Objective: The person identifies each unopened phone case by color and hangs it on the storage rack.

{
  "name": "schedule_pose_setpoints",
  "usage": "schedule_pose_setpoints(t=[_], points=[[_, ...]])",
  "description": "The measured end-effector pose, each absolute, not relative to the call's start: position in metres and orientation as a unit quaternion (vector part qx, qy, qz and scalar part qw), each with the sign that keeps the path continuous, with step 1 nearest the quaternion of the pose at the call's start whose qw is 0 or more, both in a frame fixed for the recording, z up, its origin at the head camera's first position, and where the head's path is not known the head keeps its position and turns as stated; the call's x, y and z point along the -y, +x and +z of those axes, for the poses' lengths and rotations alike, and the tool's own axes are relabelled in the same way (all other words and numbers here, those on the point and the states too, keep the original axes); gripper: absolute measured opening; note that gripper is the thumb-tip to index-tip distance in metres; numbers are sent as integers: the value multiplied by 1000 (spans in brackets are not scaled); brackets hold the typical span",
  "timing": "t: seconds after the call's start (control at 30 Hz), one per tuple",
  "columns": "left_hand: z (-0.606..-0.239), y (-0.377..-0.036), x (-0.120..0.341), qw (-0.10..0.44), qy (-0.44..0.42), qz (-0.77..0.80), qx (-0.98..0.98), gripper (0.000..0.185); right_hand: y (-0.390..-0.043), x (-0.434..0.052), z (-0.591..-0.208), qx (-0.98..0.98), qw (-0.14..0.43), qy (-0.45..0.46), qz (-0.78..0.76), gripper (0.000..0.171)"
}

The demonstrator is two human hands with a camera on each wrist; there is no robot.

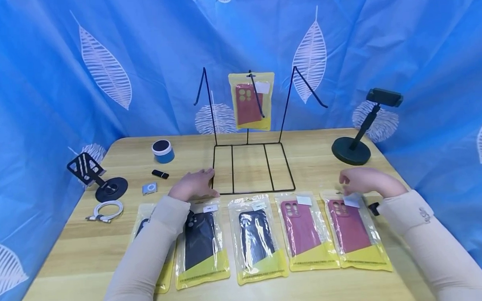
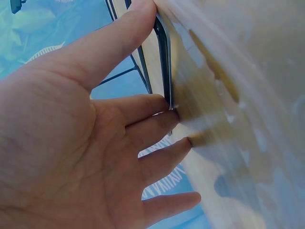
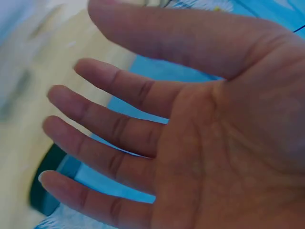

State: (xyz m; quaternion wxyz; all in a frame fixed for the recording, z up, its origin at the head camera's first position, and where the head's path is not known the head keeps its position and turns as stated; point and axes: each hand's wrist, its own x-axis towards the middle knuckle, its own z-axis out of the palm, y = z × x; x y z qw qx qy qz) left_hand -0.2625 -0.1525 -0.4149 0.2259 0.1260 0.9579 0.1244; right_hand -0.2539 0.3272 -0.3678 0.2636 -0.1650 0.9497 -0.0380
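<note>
A black wire display rack point(image 1: 232, 168) stands mid-table, with one yellow packet holding a red phone case point(image 1: 245, 104) hung on its middle hook. Several more packets lie in a row at the front: two red cases point(image 1: 353, 235) point(image 1: 303, 232), two black ones point(image 1: 258, 238) point(image 1: 200, 245), and a leftmost packet point(image 1: 141, 225) partly hidden under my left sleeve. My left hand point(image 1: 194, 185) point(image 2: 95, 157) lies open, its fingertips against the rack's base wire point(image 2: 163, 57) at the front-left corner. My right hand point(image 1: 359, 182) point(image 3: 181, 143) hovers open over the top of the rightmost red packet and holds nothing.
On the wooden table point(image 1: 69, 254), at the left, are a blue round speaker point(image 1: 163, 151), a black USB stick point(image 1: 160, 174), a small silver player point(image 1: 149, 188), a white cable point(image 1: 106, 211) and a black phone stand point(image 1: 96, 175). A black holder on a round base point(image 1: 351, 151) stands back right. Blue curtain surrounds the table.
</note>
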Motion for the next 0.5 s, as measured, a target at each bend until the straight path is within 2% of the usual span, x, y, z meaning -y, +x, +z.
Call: schedule_pose_setpoints(t=[0.2,0.33,0.5], points=[[-415,-265,153,223,130,121,-959,94,-248,-346,-384,-939,302,-149,-68,38],[-414,-264,153,222,131,117,-959,93,-248,-350,-390,-939,306,-134,-87,39],[-412,-263,153,225,128,116,-959,93,-252,-360,-395,-939,301,-121,-116,27]])
